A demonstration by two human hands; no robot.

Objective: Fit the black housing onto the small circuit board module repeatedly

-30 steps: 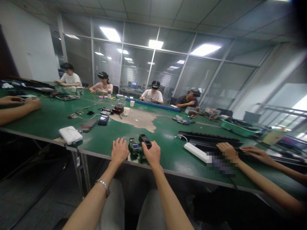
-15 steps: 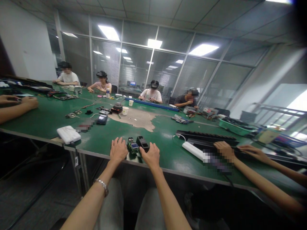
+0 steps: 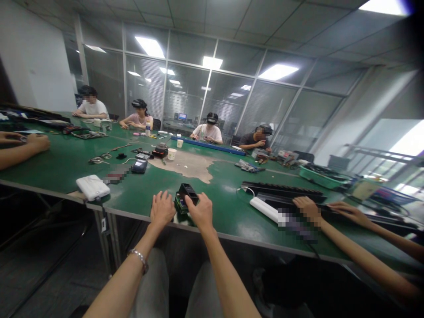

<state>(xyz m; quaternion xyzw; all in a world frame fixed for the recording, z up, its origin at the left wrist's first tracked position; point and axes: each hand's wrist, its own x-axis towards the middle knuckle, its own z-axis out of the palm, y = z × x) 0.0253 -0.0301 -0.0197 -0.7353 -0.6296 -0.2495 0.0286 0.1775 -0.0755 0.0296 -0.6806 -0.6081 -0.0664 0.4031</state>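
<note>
Near the front edge of the green table (image 3: 139, 194) stands a small green circuit-board device (image 3: 180, 204). My left hand (image 3: 162, 208) rests beside it with the fingers lying flat on the table. A black box-shaped part (image 3: 187, 192) is held in my right hand (image 3: 199, 210), tilted and lifted over the green device. A metal bracelet (image 3: 137, 258) is on my left wrist.
A white box (image 3: 92, 187) lies at the left table edge. A white strip (image 3: 265, 209) and black trays (image 3: 281, 189) lie to the right, where a co-worker's hands (image 3: 311, 207) work. Other people sit round the far side among tools, cups and a worn patch (image 3: 185, 165).
My right hand has closed on the black part and moved it left, up over the green device. The left hand has stayed in place.
</note>
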